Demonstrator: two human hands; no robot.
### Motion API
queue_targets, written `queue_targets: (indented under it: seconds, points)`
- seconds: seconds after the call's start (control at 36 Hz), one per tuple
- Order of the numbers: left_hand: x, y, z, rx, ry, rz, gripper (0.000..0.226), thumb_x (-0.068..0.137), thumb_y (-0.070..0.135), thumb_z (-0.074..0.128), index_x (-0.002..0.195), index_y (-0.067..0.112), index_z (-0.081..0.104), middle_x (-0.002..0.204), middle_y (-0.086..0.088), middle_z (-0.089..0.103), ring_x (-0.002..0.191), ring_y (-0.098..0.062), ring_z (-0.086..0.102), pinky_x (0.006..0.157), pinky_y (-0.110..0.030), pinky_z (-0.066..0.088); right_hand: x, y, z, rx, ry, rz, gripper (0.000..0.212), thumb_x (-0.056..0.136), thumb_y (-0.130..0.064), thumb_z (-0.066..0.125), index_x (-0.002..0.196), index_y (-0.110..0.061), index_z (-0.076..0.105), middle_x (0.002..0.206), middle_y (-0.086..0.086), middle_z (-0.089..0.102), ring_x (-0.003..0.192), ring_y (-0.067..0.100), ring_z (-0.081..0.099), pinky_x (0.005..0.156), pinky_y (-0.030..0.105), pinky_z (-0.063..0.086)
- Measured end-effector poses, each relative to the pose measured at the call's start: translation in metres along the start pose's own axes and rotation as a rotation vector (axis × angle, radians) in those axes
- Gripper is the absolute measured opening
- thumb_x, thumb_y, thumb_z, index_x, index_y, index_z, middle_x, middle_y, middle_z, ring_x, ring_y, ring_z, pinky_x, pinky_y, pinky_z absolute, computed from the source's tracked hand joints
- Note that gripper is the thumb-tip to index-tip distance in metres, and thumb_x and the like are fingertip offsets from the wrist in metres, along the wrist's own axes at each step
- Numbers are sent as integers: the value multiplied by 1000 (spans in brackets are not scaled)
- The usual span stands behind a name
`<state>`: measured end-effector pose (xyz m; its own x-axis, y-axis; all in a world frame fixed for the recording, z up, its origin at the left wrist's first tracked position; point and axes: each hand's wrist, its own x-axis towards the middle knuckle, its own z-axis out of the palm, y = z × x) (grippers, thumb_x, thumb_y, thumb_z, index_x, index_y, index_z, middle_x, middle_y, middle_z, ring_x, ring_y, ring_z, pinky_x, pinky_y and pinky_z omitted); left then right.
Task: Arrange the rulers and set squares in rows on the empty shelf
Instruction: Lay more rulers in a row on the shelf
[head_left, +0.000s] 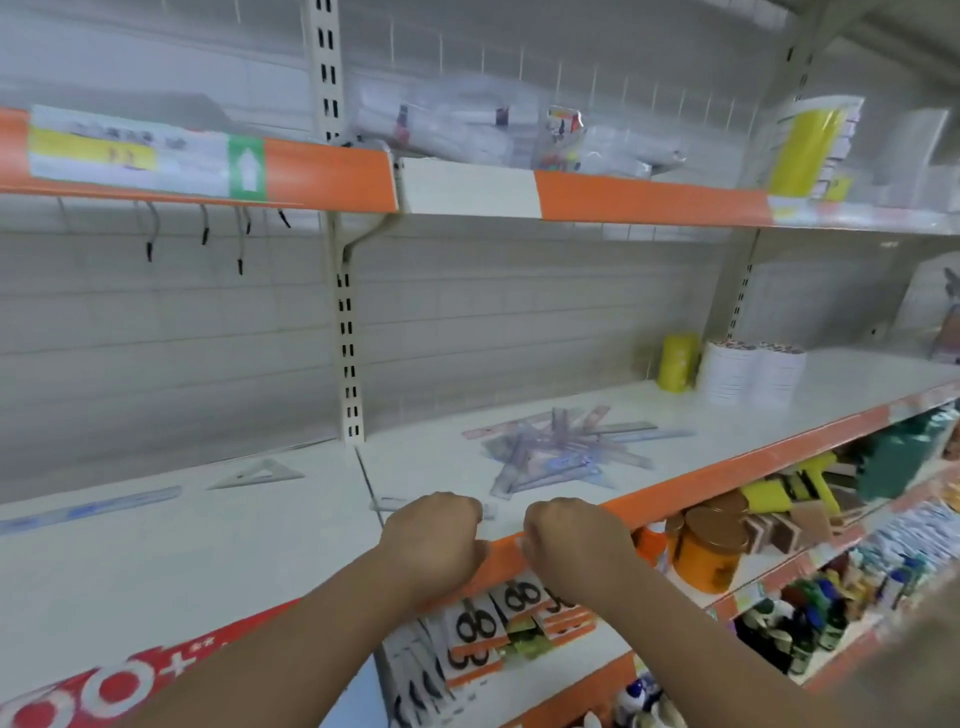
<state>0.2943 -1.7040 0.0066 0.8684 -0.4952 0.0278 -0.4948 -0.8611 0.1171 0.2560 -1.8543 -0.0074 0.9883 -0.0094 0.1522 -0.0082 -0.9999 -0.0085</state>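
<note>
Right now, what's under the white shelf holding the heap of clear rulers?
Below the white shelf: orange-carded black-handled scissors, brown-lidded orange jars, yellow sponges. The left hand, right hand and forearms cover part of that lower level.

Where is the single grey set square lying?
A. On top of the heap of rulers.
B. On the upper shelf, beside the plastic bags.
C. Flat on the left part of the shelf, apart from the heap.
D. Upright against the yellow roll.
C: the set square lies flat to the left of the upright post, near a single ruler, while the heap of rulers lies to the right of the post.
</note>
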Motion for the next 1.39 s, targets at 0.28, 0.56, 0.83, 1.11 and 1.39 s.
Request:
queue_targets:
  seconds: [0.28,0.56,0.83,1.11,1.39]
  points:
    - [91,5,1,22,32,120,28,97,40,46,112,19,57,118,-2,61,109,-21,56,77,-28,40,56,54,3,5,54,130,19,97,-25,44,98,-16,60,101,4,63,99,22,61,71,28,39]
    - [155,16,14,12,-5,150,25,92,29,47,110,17,60,119,-1,61,110,-19,57,74,-25,37,98,110,13,-53,-154,255,22,97,-19,44,114,-14,57,107,5,61,91,26,55,79,32,44]
    - [206,38,31,29,-34,29,26,92,29,48,112,19,62,121,0,61,112,-17,57,81,-26,44,141,179,31,33,-166,62,63,89,-41,14,131,-12,49,133,5,54,124,17,51,99,28,40]
    - [226,69,51,31,-77,-122,41,81,53,62,111,24,62,117,2,62,111,-19,57,82,-26,45,181,224,41,23,-211,-100,43,94,-31,53,133,-15,44,132,5,52,119,22,54,89,30,44]
    - [229,80,70,37,-3,-161,48,72,49,73,108,20,61,113,0,61,107,-19,55,88,-26,41,185,231,56,77,-218,-268,28,94,-24,52,120,-13,48,117,6,56,103,25,58,74,33,42]
